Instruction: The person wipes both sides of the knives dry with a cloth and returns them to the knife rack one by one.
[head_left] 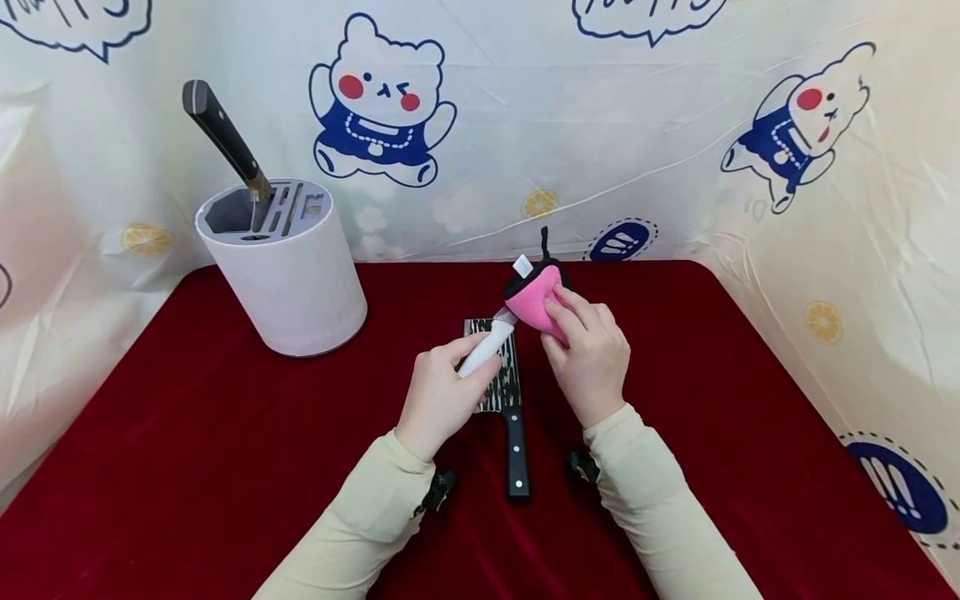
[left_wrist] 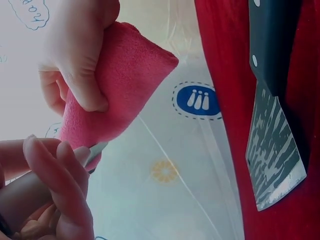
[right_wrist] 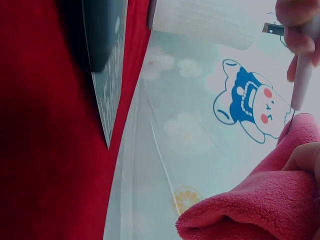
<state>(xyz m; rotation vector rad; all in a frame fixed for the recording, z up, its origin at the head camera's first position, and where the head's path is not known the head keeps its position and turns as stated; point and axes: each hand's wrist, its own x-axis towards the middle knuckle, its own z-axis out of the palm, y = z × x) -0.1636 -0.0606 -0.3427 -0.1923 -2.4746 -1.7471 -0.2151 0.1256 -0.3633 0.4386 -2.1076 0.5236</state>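
My left hand (head_left: 442,396) grips a small knife by its white handle (head_left: 486,350), tilted up toward the right. Above the table, a pink cloth (head_left: 534,302) with black edging, a white tag and a black loop covers most of the blade. My right hand (head_left: 592,354) pinches this cloth; in the left wrist view its thumb presses on the pink cloth (left_wrist: 135,80). A short strip of blade (left_wrist: 95,154) shows between handle and cloth. Below the hands a cleaver (head_left: 516,454) lies flat, its black handle toward me and its patterned blade partly behind my left hand.
At the back left stands a white knife block (head_left: 288,292) with slots in its top. One black-handled knife (head_left: 225,137) leans in it. Dark red cloth (head_left: 187,467) covers the table. A printed curtain (head_left: 495,125) hangs close behind the table's back edge.
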